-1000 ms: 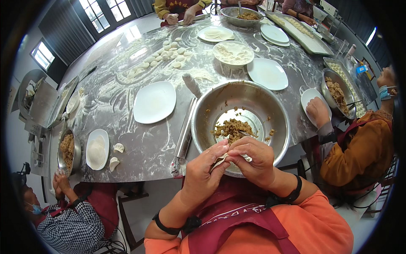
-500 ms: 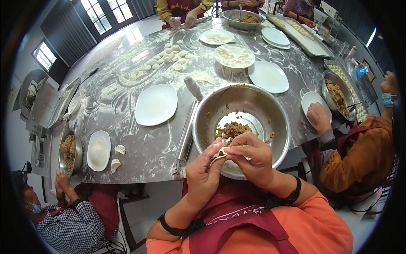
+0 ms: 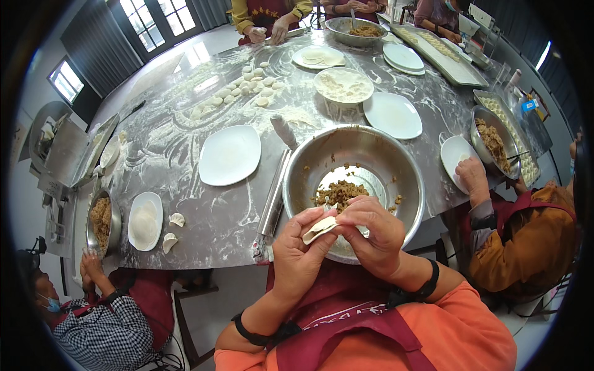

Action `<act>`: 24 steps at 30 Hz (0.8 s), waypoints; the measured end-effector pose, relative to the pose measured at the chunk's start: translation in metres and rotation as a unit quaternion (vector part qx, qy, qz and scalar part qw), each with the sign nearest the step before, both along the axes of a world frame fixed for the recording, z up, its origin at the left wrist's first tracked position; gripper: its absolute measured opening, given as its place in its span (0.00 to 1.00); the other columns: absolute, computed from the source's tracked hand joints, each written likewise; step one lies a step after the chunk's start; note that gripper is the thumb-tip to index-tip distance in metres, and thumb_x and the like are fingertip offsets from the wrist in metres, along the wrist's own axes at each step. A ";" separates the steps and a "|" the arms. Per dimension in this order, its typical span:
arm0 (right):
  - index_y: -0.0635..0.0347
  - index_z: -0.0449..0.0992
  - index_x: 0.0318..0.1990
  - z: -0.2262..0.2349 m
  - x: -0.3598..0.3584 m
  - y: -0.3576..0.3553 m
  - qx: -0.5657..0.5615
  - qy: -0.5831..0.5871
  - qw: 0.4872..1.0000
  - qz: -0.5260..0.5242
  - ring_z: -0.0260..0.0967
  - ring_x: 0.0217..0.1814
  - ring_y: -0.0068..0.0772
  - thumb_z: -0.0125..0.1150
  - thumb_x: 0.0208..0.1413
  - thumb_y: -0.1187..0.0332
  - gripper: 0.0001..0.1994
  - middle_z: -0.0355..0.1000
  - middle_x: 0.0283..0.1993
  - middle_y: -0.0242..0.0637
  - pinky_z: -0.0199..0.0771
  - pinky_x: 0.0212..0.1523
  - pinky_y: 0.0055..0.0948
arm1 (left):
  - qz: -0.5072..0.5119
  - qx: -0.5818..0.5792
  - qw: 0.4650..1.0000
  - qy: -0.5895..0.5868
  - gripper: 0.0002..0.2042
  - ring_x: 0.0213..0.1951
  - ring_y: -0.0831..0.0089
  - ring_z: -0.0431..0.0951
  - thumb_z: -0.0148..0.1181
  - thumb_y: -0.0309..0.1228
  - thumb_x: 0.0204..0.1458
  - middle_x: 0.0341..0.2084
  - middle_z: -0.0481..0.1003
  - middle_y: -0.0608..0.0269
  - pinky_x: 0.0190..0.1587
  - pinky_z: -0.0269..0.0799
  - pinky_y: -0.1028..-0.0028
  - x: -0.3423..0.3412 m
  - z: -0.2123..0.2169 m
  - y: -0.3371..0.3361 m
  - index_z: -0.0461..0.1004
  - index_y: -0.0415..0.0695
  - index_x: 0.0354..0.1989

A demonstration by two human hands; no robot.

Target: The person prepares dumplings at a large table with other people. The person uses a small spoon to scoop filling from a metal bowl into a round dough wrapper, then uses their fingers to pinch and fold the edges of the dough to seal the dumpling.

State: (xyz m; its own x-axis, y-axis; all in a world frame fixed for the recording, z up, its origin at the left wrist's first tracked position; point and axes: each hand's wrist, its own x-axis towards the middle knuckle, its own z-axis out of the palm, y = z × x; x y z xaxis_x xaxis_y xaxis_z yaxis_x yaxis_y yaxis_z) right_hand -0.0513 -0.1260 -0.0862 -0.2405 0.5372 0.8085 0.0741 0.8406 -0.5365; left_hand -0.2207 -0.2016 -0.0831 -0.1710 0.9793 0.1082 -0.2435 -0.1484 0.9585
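Flour [image 3: 289,116] is dusting the gray tabletop [image 3: 201,210]. At the lower middle of the frame, the left hand [image 3: 297,244] and right hand [image 3: 375,238] are holding one folded dumpling [image 3: 318,230] between them, pinched close. They seem to be closing its edge; next, it is probably needing firm squeezes all along. One big metal bowl [image 3: 399,167] is sitting just past them, and two more dumplings [image 3: 169,243] are lying at the lower left.

Bright scene, daylight thru windows [image 3: 66,81] upper L, glare in steel bowl [image 3: 399,164], edges bent & blk.
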 end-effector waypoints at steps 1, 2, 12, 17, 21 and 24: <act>0.62 0.87 0.50 0.002 -0.002 -0.004 -0.067 -0.001 0.998 0.000 0.83 0.45 0.45 0.80 0.54 0.80 0.15 0.84 0.43 0.42 0.84 0.49 0.42 | -0.001 -0.020 1.000 -0.016 0.23 0.64 0.63 0.84 0.68 0.17 0.69 0.65 0.81 0.44 0.68 0.83 0.66 0.000 -0.003 -0.001 0.72 0.32 0.71; 0.62 0.87 0.50 0.002 -0.002 -0.005 -0.101 -0.001 0.995 0.000 0.83 0.45 0.45 0.80 0.55 0.80 0.15 0.84 0.43 0.42 0.84 0.49 0.41 | -0.001 -0.040 0.999 -0.032 0.23 0.64 0.64 0.84 0.67 0.17 0.70 0.66 0.80 0.44 0.68 0.83 0.66 0.001 -0.003 -0.002 0.71 0.32 0.71; 0.61 0.89 0.49 0.002 -0.001 0.000 -0.085 -0.045 0.993 0.065 0.84 0.47 0.40 0.80 0.56 0.82 0.14 0.83 0.45 0.41 0.84 0.48 0.36 | 0.021 0.102 0.963 0.250 0.25 0.64 0.54 0.86 0.66 0.15 0.67 0.66 0.81 0.39 0.67 0.82 0.62 -0.012 -0.018 -0.001 0.74 0.33 0.72; 0.62 0.88 0.47 0.003 -0.002 0.000 -0.033 -0.041 0.998 0.042 0.84 0.46 0.45 0.81 0.55 0.81 0.13 0.84 0.45 0.42 0.85 0.48 0.40 | -0.004 0.166 0.934 0.318 0.21 0.69 0.57 0.82 0.63 0.13 0.69 0.68 0.80 0.39 0.69 0.80 0.62 -0.025 -0.008 0.002 0.76 0.31 0.70; 0.62 0.88 0.47 -0.003 0.001 0.000 -0.007 -0.032 0.998 0.051 0.84 0.46 0.46 0.81 0.53 0.81 0.14 0.85 0.45 0.41 0.85 0.48 0.40 | -0.044 0.117 0.970 0.208 0.26 0.70 0.57 0.81 0.63 0.15 0.70 0.71 0.76 0.39 0.70 0.80 0.62 -0.017 -0.006 -0.002 0.69 0.32 0.76; 0.62 0.88 0.47 0.000 -0.003 -0.003 -0.036 -0.006 0.999 0.032 0.84 0.46 0.45 0.81 0.53 0.80 0.14 0.84 0.45 0.41 0.84 0.48 0.40 | -0.074 -0.004 0.997 -0.012 0.29 0.71 0.58 0.79 0.61 0.17 0.73 0.73 0.73 0.38 0.73 0.77 0.62 -0.008 -0.002 -0.008 0.62 0.32 0.80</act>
State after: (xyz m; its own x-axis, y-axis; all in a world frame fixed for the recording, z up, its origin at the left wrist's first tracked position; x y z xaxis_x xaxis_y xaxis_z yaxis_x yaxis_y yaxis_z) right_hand -0.0541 -0.1295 -0.0861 -0.2850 0.5773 0.7652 0.0281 0.8030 -0.5954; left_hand -0.2285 -0.2091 -0.0850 -0.0267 0.9949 0.0973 -0.2853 -0.1009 0.9531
